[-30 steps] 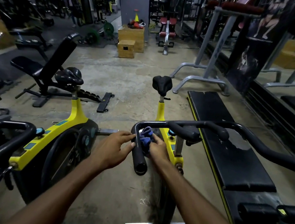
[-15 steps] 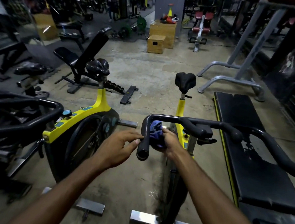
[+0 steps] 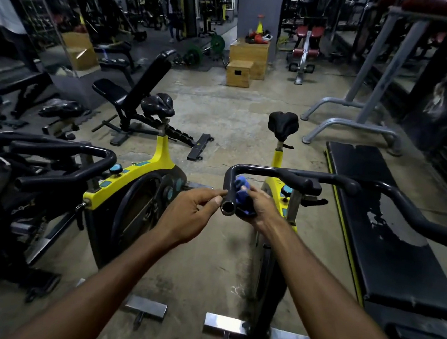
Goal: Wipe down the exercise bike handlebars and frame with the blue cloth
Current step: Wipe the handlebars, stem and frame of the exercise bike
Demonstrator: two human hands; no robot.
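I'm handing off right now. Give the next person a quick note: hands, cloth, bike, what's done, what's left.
Right hand: presses the blue cloth against the inner side of the handlebar's left grip.
Left hand: fingertips pinch that grip near its open end, steadying it.
Done: cannot tell which parts are already clean.
Left, presumably: rest of the handlebars, then the yellow frame.

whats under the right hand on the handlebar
The blue cloth is bunched under the right hand, pressed against the left handlebar grip. Blue shows above the fingers; the rest of the cloth is covered.
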